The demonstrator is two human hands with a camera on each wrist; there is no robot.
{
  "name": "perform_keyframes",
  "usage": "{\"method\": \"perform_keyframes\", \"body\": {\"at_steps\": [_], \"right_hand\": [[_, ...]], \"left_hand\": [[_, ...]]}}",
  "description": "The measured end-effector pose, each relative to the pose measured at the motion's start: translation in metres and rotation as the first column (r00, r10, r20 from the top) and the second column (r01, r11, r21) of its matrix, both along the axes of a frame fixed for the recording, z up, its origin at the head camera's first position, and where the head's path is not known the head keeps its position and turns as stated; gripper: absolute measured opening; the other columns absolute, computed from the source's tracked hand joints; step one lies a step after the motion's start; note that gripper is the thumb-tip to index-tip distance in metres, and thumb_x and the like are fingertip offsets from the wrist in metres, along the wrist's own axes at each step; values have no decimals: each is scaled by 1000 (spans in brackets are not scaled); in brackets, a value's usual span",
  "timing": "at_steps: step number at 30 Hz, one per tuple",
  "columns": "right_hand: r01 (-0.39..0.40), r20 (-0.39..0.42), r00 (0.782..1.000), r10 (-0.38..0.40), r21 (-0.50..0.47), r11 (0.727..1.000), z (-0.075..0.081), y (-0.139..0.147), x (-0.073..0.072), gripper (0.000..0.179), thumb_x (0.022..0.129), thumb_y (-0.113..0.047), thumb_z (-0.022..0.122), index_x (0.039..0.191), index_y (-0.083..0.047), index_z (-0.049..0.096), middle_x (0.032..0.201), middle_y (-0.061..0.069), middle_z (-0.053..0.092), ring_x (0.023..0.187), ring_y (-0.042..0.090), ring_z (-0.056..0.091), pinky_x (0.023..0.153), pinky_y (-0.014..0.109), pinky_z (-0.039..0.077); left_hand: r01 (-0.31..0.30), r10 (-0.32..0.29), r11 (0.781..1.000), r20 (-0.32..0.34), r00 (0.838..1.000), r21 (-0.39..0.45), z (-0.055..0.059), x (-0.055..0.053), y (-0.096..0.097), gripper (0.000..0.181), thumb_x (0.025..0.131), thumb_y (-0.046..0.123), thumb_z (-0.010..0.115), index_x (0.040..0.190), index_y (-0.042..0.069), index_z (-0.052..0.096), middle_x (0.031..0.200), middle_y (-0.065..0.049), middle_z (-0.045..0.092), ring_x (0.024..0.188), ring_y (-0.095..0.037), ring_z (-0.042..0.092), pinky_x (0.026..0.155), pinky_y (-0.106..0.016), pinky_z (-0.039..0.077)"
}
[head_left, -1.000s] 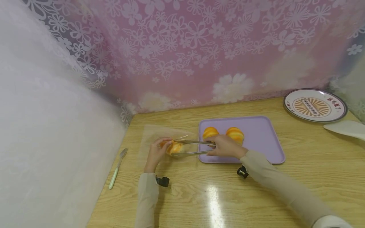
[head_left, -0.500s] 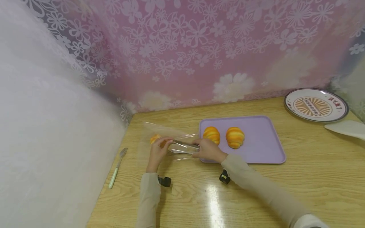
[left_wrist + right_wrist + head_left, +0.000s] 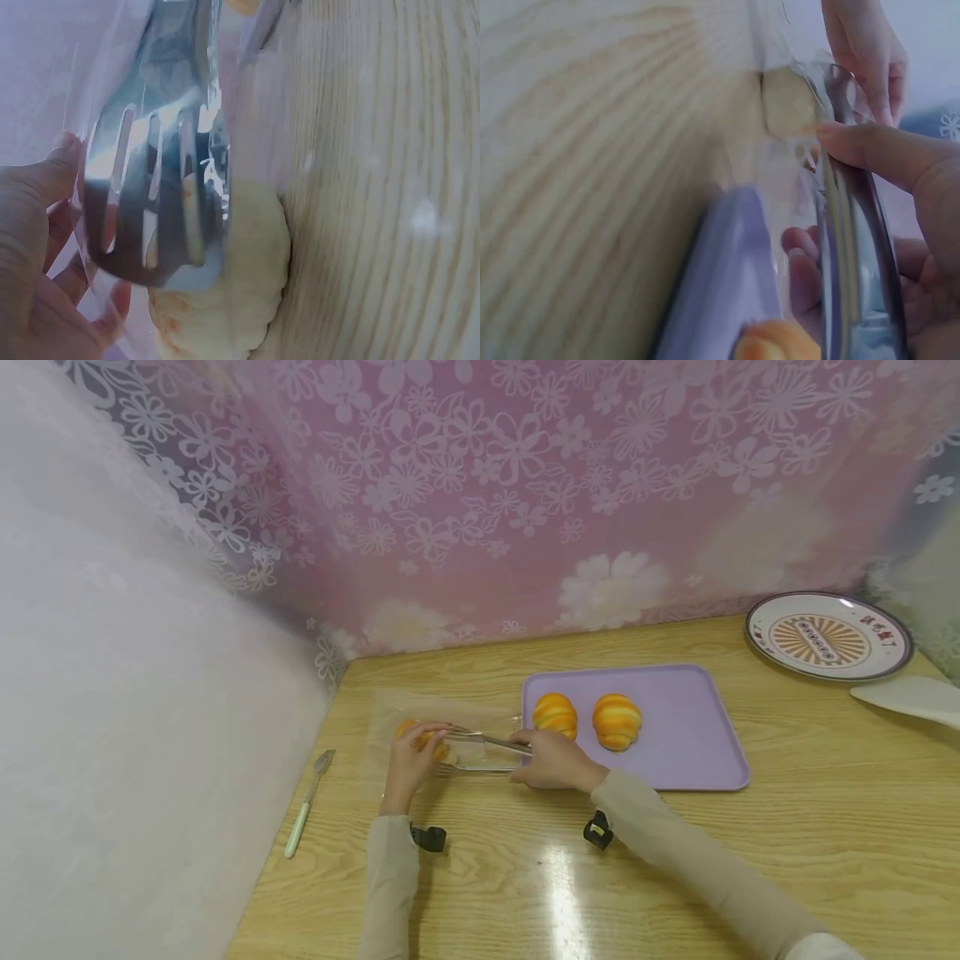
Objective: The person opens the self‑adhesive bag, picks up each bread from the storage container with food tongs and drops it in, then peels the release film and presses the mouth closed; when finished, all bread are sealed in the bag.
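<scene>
My left hand [image 3: 411, 766] pinches the edge of a clear plastic bag [image 3: 390, 706] lying on the table. With my right hand [image 3: 558, 760] I grip metal tongs [image 3: 506, 745], whose slotted head [image 3: 154, 195] is inside the bag. Beneath that head lies a croissant-shaped bread roll [image 3: 259, 262], pale on one side and orange on the other. In the head view, orange bread shows on both sides of my left fingers; whether it is one piece or two I cannot tell. Two more orange striped rolls [image 3: 617, 722] sit on a purple tray [image 3: 686, 727].
A small fork with a pale green handle [image 3: 298, 831] lies on the left. Toward the back right stands a round patterned plate [image 3: 828, 639], with a white flat utensil [image 3: 907, 697] in front of it. A flower-print cloth [image 3: 510, 527] hangs behind the wooden table [image 3: 510, 893].
The tongs and my right hand have moved left, taking the roll deeper into the bag. The tongs have since spread a little over the last half second. My left hand stays nearly in place.
</scene>
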State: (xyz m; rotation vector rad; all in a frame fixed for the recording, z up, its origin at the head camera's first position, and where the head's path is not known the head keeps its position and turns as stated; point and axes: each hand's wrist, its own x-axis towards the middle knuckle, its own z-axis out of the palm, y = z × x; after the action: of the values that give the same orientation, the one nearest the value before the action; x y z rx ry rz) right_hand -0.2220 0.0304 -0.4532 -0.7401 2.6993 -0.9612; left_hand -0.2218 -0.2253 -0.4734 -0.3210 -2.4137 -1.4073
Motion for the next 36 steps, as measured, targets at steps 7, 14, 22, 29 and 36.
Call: {"method": "perform_keyframes", "body": {"at_steps": [7, 14, 22, 29, 36], "right_hand": [[-25, 12, 1000, 24, 56, 998, 8, 14, -2, 57, 75, -24, 80, 127, -6, 63, 117, 9, 69, 83, 14, 59, 76, 36, 54], [-43, -21, 999, 44, 25, 999, 3, 16, -3, 44, 76, -19, 81, 116, -6, 69, 110, 8, 72, 99, 22, 67, 85, 42, 56], [-45, -53, 998, 43, -35, 998, 4, 13, 2, 37, 78, -19, 81, 110, -3, 71, 103, 9, 74, 95, 24, 68, 84, 39, 56], [-53, -39, 998, 52, -24, 998, -2, 4, 4, 38, 77, -19, 81, 110, -4, 71, 107, 9, 74, 99, 25, 67, 87, 39, 55], [-53, -20, 998, 53, -5, 999, -2, 3, 8, 43, 77, -23, 82, 114, -5, 70, 109, 9, 73, 96, 22, 67, 82, 38, 55]], "left_hand": [[-10, 9, 1000, 50, 999, 7, 4, 1, 2, 15, 91, 11, 67, 102, 2, 72, 109, -15, 71, 114, -32, 61, 107, -55, 43], [13, -13, 1000, 35, 999, 11, -1, -2, 5, 18, 90, 9, 68, 103, -3, 71, 109, -18, 71, 109, -35, 62, 102, -53, 48], [-10, 11, 1000, 14, 1000, -20, -4, -4, 7, 16, 90, 10, 69, 102, 0, 72, 110, -14, 71, 107, -30, 63, 92, -30, 54], [5, -5, 999, -1, 1000, -47, -6, -2, 6, 14, 90, 10, 69, 102, 4, 73, 109, -13, 72, 108, -30, 62, 92, -34, 50], [-13, 13, 1000, -33, 999, 0, -9, 0, 4, 12, 86, 1, 70, 98, -1, 73, 103, -18, 72, 101, -29, 64, 85, -13, 49]]}}
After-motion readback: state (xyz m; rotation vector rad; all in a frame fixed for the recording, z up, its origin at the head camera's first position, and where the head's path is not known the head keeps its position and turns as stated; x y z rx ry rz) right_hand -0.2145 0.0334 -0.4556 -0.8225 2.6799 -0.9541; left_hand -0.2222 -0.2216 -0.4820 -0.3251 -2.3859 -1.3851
